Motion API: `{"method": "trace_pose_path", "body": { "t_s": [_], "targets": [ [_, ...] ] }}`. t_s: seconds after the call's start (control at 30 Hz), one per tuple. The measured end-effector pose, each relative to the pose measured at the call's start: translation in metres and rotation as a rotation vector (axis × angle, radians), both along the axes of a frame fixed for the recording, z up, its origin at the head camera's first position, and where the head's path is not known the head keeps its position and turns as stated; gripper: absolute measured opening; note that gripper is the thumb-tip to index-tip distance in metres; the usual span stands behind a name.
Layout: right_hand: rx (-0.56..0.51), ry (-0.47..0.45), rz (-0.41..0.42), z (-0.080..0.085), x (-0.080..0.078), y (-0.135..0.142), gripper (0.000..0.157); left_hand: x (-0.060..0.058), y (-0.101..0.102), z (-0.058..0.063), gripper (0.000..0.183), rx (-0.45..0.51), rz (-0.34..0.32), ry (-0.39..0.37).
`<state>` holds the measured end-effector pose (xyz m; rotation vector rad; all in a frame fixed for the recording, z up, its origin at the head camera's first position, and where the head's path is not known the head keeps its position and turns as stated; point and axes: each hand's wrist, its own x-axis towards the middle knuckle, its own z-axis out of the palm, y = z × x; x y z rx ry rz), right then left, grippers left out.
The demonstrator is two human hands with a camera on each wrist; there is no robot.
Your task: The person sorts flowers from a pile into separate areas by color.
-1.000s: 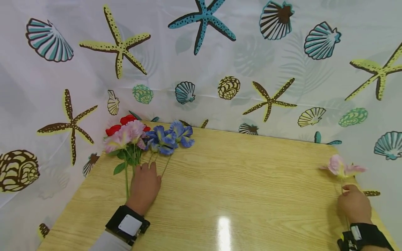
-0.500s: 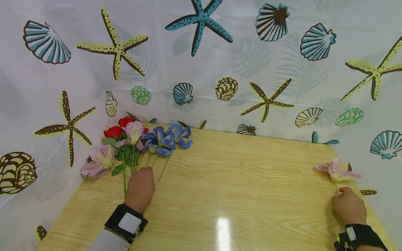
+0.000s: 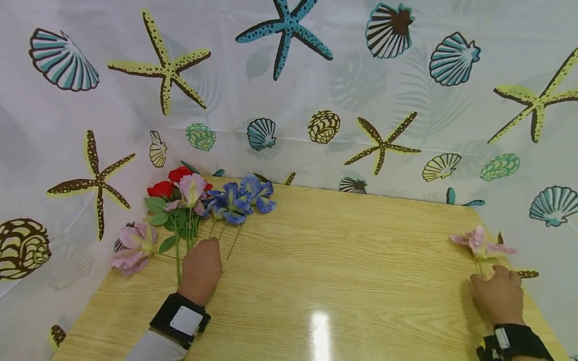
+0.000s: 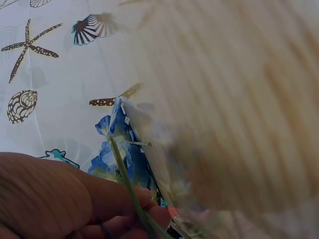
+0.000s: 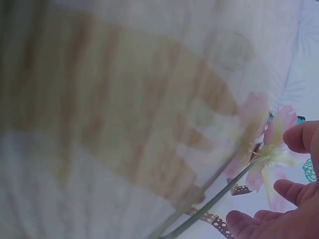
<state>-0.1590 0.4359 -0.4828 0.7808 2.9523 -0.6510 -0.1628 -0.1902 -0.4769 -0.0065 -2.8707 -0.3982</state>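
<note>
Over the stems at the left of the table, my left hand [image 3: 201,268] has its fingers curled. A green flower stem [image 4: 125,177] lies between its thumb and fingers in the left wrist view. A pink flower [image 3: 134,249] lies at the far left, its stem running toward this hand; another pink flower [image 3: 192,189] stands out above the knuckles. My right hand [image 3: 498,296] is at the right edge with fingers spread, just below a pink-and-yellow flower [image 3: 480,244]. In the right wrist view, that flower's stem [image 5: 214,199] passes in front of the fingertips, ungripped.
Red flowers [image 3: 161,189] with green leaves and several blue irises [image 3: 232,200] lie at the back left of the wooden table [image 3: 343,260]. A white cloth [image 3: 298,100] printed with shells and starfish hangs behind and along both sides.
A pink flower has dropped left and down, away from the bunch. My left fingers have curled in. My right fingers have opened away from the stem, and its flower sits slightly lower.
</note>
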Motion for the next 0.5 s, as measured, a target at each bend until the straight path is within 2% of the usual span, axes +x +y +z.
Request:
{"method": "trace_pose_path", "body": {
  "t_s": [0.23,0.37,0.5],
  "targets": [
    [0.01,0.017,-0.022,0.001,0.002,-0.001,0.075,-0.003,-0.001,0.001,0.017,0.04,-0.018,0.008],
    [0.006,0.044,-0.017,0.0,0.005,-0.004,0.073,-0.006,-0.003,0.003,0.011,0.093,-0.055,-0.01],
    [0.01,0.1,-0.004,0.003,0.007,-0.011,0.069,-0.006,-0.001,0.008,0.016,0.139,-0.096,-0.01]
  ]
}}
